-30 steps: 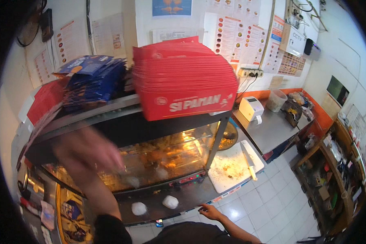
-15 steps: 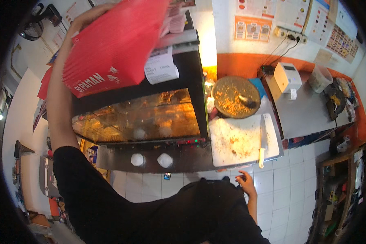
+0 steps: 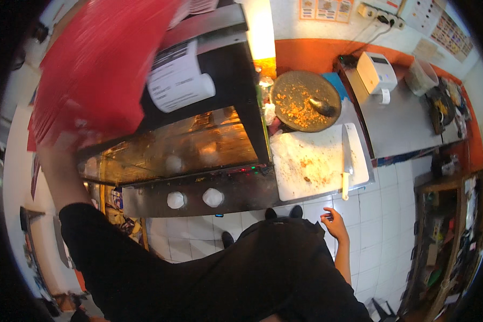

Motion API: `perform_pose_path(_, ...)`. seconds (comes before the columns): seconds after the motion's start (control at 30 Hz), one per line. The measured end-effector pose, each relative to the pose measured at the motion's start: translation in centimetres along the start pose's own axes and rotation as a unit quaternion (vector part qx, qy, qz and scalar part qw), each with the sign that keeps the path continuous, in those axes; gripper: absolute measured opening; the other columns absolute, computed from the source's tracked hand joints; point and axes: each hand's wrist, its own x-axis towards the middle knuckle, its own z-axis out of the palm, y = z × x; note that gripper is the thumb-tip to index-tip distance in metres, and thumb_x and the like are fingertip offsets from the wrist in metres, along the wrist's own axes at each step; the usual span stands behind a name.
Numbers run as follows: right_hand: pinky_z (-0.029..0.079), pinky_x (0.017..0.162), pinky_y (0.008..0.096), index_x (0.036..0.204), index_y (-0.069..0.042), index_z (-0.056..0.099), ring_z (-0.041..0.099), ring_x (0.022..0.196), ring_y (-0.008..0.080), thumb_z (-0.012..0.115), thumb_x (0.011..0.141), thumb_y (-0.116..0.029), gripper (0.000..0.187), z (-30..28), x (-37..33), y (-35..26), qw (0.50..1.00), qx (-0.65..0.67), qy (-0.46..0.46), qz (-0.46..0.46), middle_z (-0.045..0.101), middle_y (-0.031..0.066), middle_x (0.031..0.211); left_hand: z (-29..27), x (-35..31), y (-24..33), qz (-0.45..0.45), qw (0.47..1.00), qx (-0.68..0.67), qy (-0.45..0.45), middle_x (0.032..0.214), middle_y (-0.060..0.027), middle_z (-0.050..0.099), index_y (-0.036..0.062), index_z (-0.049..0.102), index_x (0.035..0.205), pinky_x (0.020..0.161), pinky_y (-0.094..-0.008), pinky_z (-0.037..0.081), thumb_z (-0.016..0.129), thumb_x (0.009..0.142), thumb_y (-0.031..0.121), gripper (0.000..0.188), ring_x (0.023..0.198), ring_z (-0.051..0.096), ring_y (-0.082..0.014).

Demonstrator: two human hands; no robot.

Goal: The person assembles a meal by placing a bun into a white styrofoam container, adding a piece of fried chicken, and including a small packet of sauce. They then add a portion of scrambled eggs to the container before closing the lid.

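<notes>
A blurred stack of flat red paper packaging (image 3: 102,64) fills the upper left, on or just above the black top of a glass food warmer (image 3: 198,150). My left hand (image 3: 64,137) is at the stack's lower left edge, smeared by motion, and its fingers cannot be made out. Beside the stack, a white printed paper slip (image 3: 180,86) hangs over the warmer's top with its end curled. My right hand (image 3: 335,224) hangs low beside my body, fingers apart and holding nothing, just below a knife (image 3: 348,161) lying on a white cutting board (image 3: 295,180).
Two white round lumps (image 3: 213,197) sit on the ledge before the warmer. A round stone mortar (image 3: 290,115) with orange crumbs and a dark pestle stands behind the board. Further right, a metal counter (image 3: 400,123) holds a white label printer (image 3: 377,72) and a clear tub (image 3: 421,78).
My left hand has come down from the red stack's top to its lower left edge. The whole view has shifted, with the stack further left. My right hand still hangs beside my body.
</notes>
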Motion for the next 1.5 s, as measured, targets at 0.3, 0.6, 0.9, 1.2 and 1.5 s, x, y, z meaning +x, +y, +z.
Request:
perform_pose_path(0.3, 0.056, 0.082, 0.0345, 0.132, -0.004, 0.061, 0.069, 0.092, 0.0204, 0.070, 0.092, -0.014, 0.043, 2.5, -0.7, -2.0, 0.997, 0.002, -0.020, 0.076, 0.073, 0.0116, 0.104, -1.4, -4.3, -2.4, -0.041, 0.999, -0.016, 0.018, 0.123, -0.0105, 0.067, 0.0032, 0.061, 0.132, 0.091, -0.0306, 0.054, 0.069, 0.096, 0.033, 0.048, 0.106, 0.066, -0.0208)
perform_pose_path(0.6, 0.056, 0.080, 0.0373, 0.131, -0.005, 0.062, 0.070, 0.090, 0.0237, 0.069, 0.091, -0.015, 0.041, 2.3, -0.9, -0.3, 0.999, -0.015, 0.032, 0.037, 0.073, 0.0121, 0.101, -1.8, -4.9, -2.8, -0.044, 0.999, -0.020, 0.011, 0.118, -0.0090, 0.069, 0.0028, 0.064, 0.127, 0.088, -0.0288, 0.054, 0.071, 0.095, 0.030, 0.042, 0.101, 0.066, -0.0176)
perform_pose_path(0.9, 0.056, 0.081, 0.0337, 0.132, -0.004, 0.061, 0.069, 0.089, 0.0191, 0.072, 0.090, -0.014, 0.044, 1.5, -4.4, 2.4, 0.995, 0.018, 0.031, 0.095, 0.073, 0.0126, 0.103, -0.5, -1.2, 0.4, -0.011, 1.000, -0.006, -0.020, 0.112, -0.0074, 0.071, 0.0023, 0.067, 0.121, 0.084, -0.0269, 0.054, 0.073, 0.094, 0.027, 0.037, 0.095, 0.067, -0.0144)
perform_pose_path(1.2, 0.057, 0.073, 0.0339, 0.129, -0.004, 0.061, 0.070, 0.081, 0.0194, 0.070, 0.089, -0.011, 0.042, 0.6, -6.5, 5.3, 0.994, -0.031, 0.082, 0.067, 0.072, 0.0122, 0.098, 4.3, 15.0, 3.9, 0.111, 0.982, -0.023, -0.150, 0.107, -0.0059, 0.073, 0.0019, 0.070, 0.116, 0.080, -0.0251, 0.055, 0.075, 0.093, 0.024, 0.032, 0.090, 0.068, -0.0112)
perform_pose_path(1.5, 0.059, 0.069, 0.0366, 0.128, -0.005, 0.062, 0.071, 0.078, 0.0211, 0.073, 0.086, -0.015, 0.045, 1.4, -6.5, 4.0, 0.995, -0.036, 0.062, 0.076, 0.072, 0.0127, 0.097, 1.9, 18.7, 6.7, 0.117, 0.982, -0.020, -0.148, 0.098, -0.0028, 0.075, 0.0016, 0.075, 0.106, 0.075, -0.0223, 0.055, 0.078, 0.092, 0.022, 0.025, 0.082, 0.067, -0.0063)
